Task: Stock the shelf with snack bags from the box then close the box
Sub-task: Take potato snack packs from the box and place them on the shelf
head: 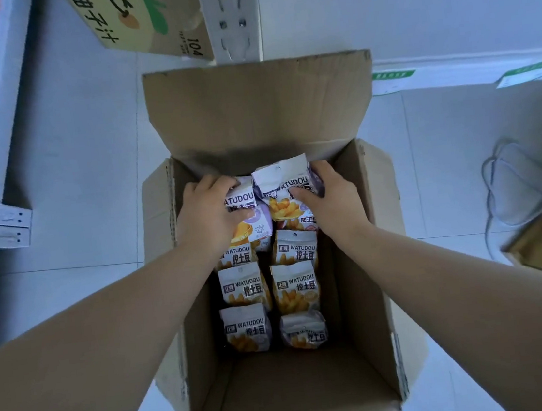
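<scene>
We pinch one snack bag (258, 222) in our left hand (208, 209) and a second bag (281, 178) in our right hand (328, 198), probably to lift both from the box (356, 297) (more lie just behind our grip).

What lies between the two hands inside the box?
In the head view: the left snack bag, gripped by the left hand, and the right snack bag, gripped by the right hand.

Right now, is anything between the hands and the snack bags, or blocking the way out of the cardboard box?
Nothing visible. The left hand and right hand each grip white-and-purple snack bags at the far end of the brown cardboard box. Its flaps stand open, so the way up looks free.
</scene>
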